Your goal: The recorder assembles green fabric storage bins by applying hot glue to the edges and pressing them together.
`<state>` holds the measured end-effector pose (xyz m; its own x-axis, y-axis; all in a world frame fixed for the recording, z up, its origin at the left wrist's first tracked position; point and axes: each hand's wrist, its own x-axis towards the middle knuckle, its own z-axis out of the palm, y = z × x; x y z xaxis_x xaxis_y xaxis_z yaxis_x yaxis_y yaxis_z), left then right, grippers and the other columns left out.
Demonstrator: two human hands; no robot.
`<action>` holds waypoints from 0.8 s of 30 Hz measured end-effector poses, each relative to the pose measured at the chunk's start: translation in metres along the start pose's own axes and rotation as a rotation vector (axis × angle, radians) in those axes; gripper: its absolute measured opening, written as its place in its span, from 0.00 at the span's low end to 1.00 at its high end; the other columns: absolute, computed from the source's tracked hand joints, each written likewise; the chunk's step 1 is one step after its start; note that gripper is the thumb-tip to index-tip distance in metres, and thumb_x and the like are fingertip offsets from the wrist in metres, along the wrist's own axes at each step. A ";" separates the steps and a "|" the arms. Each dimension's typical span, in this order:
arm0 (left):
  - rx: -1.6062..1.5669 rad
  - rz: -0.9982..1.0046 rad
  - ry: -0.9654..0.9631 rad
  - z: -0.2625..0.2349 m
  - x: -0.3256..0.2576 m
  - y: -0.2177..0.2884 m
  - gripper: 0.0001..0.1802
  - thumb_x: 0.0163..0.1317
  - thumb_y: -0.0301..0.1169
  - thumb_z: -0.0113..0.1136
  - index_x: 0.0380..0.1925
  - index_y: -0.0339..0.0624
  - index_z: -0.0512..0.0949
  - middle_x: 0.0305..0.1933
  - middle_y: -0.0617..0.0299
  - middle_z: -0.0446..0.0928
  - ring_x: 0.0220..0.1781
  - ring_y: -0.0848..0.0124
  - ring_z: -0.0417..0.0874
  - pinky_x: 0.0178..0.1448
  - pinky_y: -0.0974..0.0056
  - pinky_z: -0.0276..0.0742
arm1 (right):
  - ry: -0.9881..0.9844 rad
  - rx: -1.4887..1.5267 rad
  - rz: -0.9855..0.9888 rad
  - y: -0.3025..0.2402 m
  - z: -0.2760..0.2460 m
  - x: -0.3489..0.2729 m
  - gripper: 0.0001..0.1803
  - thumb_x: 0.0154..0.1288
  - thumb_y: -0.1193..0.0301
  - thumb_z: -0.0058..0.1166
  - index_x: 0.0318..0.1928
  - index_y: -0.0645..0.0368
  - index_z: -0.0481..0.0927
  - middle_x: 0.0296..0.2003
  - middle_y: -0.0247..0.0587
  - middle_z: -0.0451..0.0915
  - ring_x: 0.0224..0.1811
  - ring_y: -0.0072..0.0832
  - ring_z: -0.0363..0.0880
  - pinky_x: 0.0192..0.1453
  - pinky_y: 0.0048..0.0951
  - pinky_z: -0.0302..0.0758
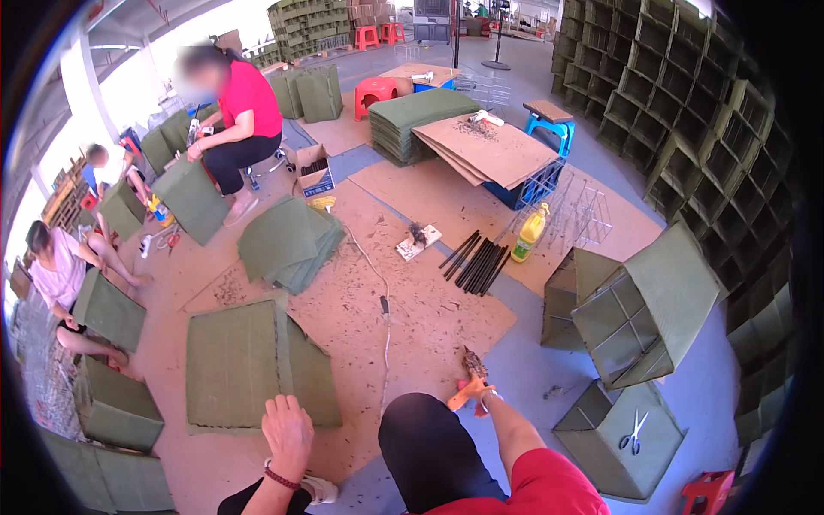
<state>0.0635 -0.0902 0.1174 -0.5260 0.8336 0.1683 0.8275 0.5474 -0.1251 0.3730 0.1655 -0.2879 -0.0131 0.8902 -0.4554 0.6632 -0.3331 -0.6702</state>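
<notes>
My left hand (287,433), with a dark red bead bracelet at the wrist, is closed with its fingers curled down. It overlaps the near edge of a green box (236,369); whether it touches the box, or has anything under its fingers, is hidden. My right hand (486,398) grips an orange glue gun (468,392) whose dark, crusted front end points away from me. Beyond it, a row of black sticks (479,264) lies on the brown floor sheet (429,318). A dark clump sits on a white board (418,244) to their left.
Scissors (633,433) lie on a green box (657,455) at right. Other open boxes (652,300) stand there too. A yellow bottle (530,232) is beside the sticks. A white cord (369,257) crosses the floor. Stacked green sheets (292,240) lie ahead; several people (245,112) sit at left.
</notes>
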 end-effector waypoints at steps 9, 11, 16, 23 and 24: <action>0.009 -0.039 -0.007 -0.006 0.011 0.008 0.11 0.44 0.29 0.59 0.26 0.39 0.69 0.31 0.54 0.68 0.38 0.59 0.72 0.35 0.60 0.72 | 0.797 -0.487 -0.640 0.040 0.085 0.038 0.30 0.50 0.54 0.58 0.49 0.59 0.67 0.40 0.54 0.76 0.35 0.44 0.80 0.33 0.51 0.77; 0.032 -0.067 0.034 0.006 0.010 -0.001 0.09 0.43 0.27 0.57 0.26 0.39 0.69 0.30 0.55 0.69 0.36 0.59 0.72 0.33 0.59 0.74 | 0.643 0.331 -0.267 0.042 0.111 0.055 0.21 0.49 0.62 0.58 0.42 0.57 0.70 0.37 0.46 0.77 0.33 0.41 0.78 0.34 0.45 0.76; -0.095 -0.004 0.129 0.000 0.037 0.003 0.06 0.43 0.23 0.54 0.24 0.39 0.69 0.28 0.55 0.70 0.35 0.59 0.74 0.32 0.60 0.74 | -0.048 0.906 0.481 0.120 0.061 0.114 0.11 0.46 0.72 0.55 0.33 0.53 0.71 0.30 0.39 0.77 0.24 0.37 0.75 0.29 0.37 0.76; -0.015 -0.092 0.160 0.012 0.014 -0.025 0.04 0.40 0.21 0.53 0.19 0.39 0.70 0.24 0.55 0.71 0.30 0.61 0.76 0.30 0.62 0.75 | -0.255 0.958 0.085 -0.023 -0.016 0.016 0.22 0.43 0.79 0.54 0.44 0.59 0.72 0.32 0.39 0.77 0.25 0.33 0.77 0.29 0.30 0.77; -0.026 -0.091 0.163 0.014 0.013 -0.026 0.04 0.40 0.21 0.53 0.19 0.39 0.70 0.24 0.55 0.71 0.30 0.61 0.76 0.30 0.62 0.75 | -0.238 0.980 -0.020 -0.056 -0.038 0.003 0.24 0.42 0.80 0.55 0.46 0.61 0.71 0.33 0.40 0.77 0.27 0.33 0.77 0.31 0.32 0.78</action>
<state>0.0323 -0.0922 0.1095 -0.5615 0.7568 0.3345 0.7840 0.6160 -0.0775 0.3642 0.1982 -0.2297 -0.2381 0.8489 -0.4719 -0.2447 -0.5226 -0.8167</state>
